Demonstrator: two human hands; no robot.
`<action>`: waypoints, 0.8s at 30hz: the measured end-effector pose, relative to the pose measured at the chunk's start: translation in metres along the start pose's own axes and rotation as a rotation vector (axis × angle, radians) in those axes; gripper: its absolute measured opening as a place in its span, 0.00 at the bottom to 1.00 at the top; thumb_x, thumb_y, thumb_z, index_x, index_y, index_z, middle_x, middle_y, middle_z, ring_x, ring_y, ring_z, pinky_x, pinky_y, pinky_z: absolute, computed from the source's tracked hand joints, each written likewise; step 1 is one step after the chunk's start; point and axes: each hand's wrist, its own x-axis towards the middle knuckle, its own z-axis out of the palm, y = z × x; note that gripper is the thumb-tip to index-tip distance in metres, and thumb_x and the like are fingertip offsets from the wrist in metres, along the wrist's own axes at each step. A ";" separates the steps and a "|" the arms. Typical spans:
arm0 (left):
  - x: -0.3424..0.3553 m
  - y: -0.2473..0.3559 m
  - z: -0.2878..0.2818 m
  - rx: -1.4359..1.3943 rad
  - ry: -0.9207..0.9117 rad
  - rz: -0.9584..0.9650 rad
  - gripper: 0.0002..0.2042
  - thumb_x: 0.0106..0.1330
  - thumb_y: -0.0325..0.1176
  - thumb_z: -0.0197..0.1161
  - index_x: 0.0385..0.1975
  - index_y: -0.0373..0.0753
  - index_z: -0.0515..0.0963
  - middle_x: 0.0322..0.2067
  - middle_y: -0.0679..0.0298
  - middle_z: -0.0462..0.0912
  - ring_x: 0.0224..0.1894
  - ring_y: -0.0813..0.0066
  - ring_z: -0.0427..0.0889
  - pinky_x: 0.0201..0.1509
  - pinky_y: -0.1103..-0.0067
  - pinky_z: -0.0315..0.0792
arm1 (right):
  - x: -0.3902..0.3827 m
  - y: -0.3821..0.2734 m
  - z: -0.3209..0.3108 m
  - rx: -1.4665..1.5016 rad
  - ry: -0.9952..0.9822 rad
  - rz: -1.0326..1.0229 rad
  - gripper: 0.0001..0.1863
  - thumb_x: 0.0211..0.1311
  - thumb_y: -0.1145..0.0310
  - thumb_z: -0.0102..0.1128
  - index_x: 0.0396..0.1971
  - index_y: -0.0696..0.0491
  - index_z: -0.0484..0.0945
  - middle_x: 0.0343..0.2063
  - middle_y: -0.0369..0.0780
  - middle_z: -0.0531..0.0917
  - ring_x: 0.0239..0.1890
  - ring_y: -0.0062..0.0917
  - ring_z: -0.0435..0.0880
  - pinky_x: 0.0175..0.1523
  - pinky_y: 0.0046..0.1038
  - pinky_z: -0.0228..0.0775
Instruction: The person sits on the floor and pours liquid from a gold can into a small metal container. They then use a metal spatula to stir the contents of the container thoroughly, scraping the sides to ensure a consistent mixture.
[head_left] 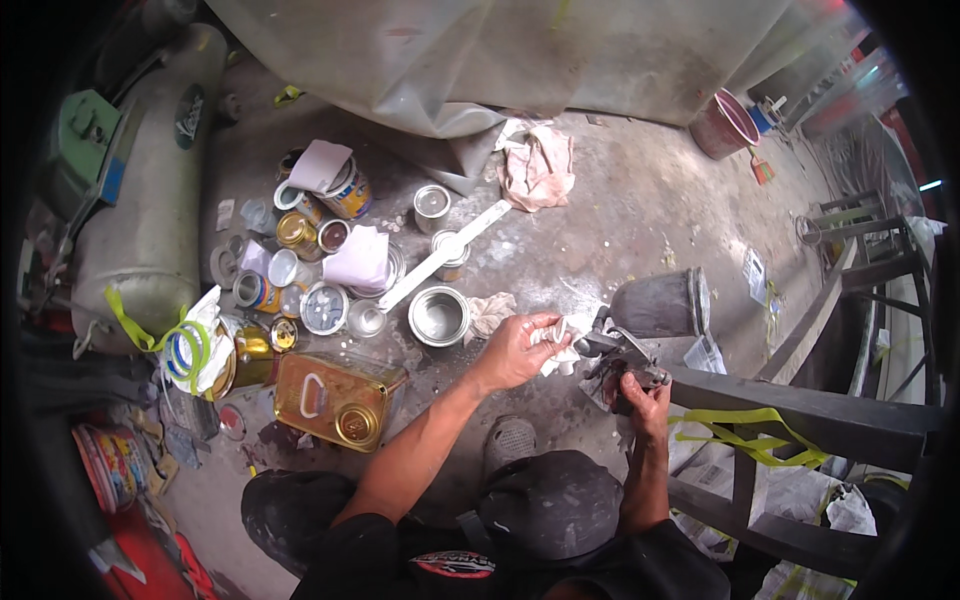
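Observation:
My left hand pinches a crumpled white rag or paper beside a dark metal tool, which looks like a spray gun. My right hand grips the tool's body, thumb up. Just beyond them is a grey, stained cylindrical container; whether it touches the tool I cannot tell. Left of my hands stand an open metal can and a pinkish crumpled cloth. A long white stick lies over smaller cans. A square gold tin sits near my left forearm.
Several cans and cups crowd the floor at left, beside a large tank. A pink cloth and red bucket lie toward the hanging plastic sheet. Dark frames with yellow straps border the right.

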 end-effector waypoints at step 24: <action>0.000 -0.064 0.017 -1.119 0.137 -0.513 0.13 0.75 0.35 0.52 0.52 0.34 0.72 0.41 0.60 0.82 0.41 0.69 0.84 0.41 0.69 0.82 | 0.002 0.017 0.008 -0.166 -0.143 0.121 0.13 0.61 0.65 0.69 0.34 0.62 0.82 0.21 0.33 0.80 0.24 0.12 0.74 0.29 0.19 0.67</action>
